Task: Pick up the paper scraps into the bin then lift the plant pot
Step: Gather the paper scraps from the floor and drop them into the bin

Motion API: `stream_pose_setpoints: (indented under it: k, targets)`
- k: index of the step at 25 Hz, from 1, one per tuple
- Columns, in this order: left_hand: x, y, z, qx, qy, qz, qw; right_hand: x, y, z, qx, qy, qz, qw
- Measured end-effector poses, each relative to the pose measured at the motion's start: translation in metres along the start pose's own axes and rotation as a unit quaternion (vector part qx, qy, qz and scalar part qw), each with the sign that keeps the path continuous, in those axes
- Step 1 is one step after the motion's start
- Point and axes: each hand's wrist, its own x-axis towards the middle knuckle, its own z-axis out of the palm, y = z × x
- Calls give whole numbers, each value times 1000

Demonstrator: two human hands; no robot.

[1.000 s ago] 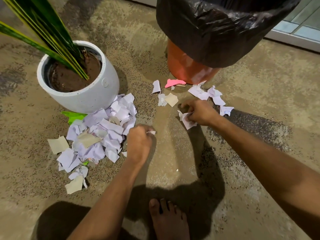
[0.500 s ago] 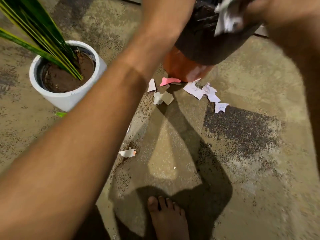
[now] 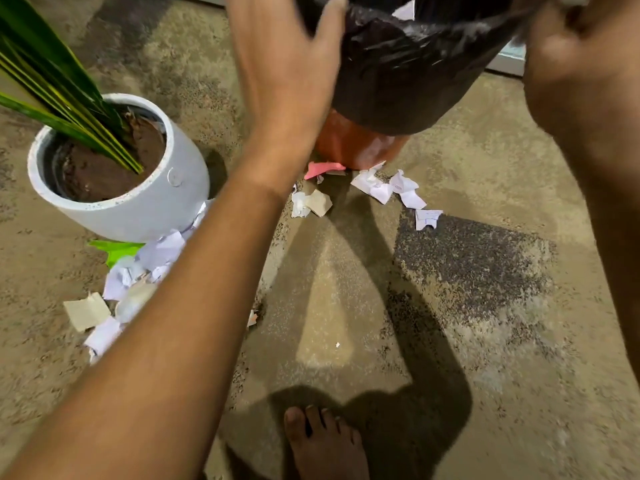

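The orange bin [image 3: 353, 143] with a black liner [image 3: 415, 71] stands at the top centre. My left hand [image 3: 287, 64] is raised beside its rim, fingers straight, holding nothing. At the top right my right hand [image 3: 581, 53] is blurred, fingers curled, with a pale paper scrap showing at the frame's top edge. A white scrap [image 3: 405, 12] shows inside the liner. The white plant pot [image 3: 149, 206] with soil and long green leaves sits on the left. A pile of paper scraps [image 3: 152, 258] lies against its front, partly hidden by my left forearm. More scraps [image 3: 381, 188] lie at the bin's base.
A pink scrap [image 3: 322, 168] and a beige one [image 3: 320, 202] lie by the bin, a green scrap [image 3: 117, 249] by the pot, and a small one [image 3: 252, 318] alone on the floor. My bare foot [image 3: 322, 445] stands at the bottom centre on rough concrete.
Both hands rose from the floor with scraps to the bin's rim. My left hand has opened there, and the scrap it pinched is gone from it.
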Motion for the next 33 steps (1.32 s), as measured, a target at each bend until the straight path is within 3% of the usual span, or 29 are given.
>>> stream_pose_setpoints:
  k: [1,3,4,5,7,8,10,13,16,20,23,29,33]
  targets:
    - [-12,-11,0,0,-39,-45,998,-8,-9,10,76,-70,39,994]
    - [-57,-36,-24,43,-154,-100,982,-3,-10,20,171,-67,95,978]
    - [-86,-51,-32,87,-242,-140,956,26,13,-5,234,-96,104,962]
    - [-104,-67,-33,120,-317,-174,925,64,44,-48,222,-103,100,964]
    - [-132,-95,-27,156,-408,-224,871,161,98,-133,126,23,64,990]
    - [-142,-104,-26,167,-428,-223,860,200,105,-147,189,5,93,978]
    - [-150,-110,-23,164,-440,-203,859,224,122,-154,139,0,152,979]
    - [-137,-124,-3,155,-446,-196,859,247,101,-139,123,34,75,989]
    - [-119,-122,19,183,-474,-196,839,279,90,-151,160,-3,65,985]
    - [-99,-112,45,206,-542,-170,797,287,57,-138,36,20,-7,999]
    - [-98,-105,60,217,-572,-125,781,289,45,-133,37,47,-54,997]
    - [-121,-100,64,182,-544,-130,809,281,22,-124,55,60,-137,987]
    - [-136,-90,43,135,-517,-179,826,256,17,-120,96,47,-127,986]
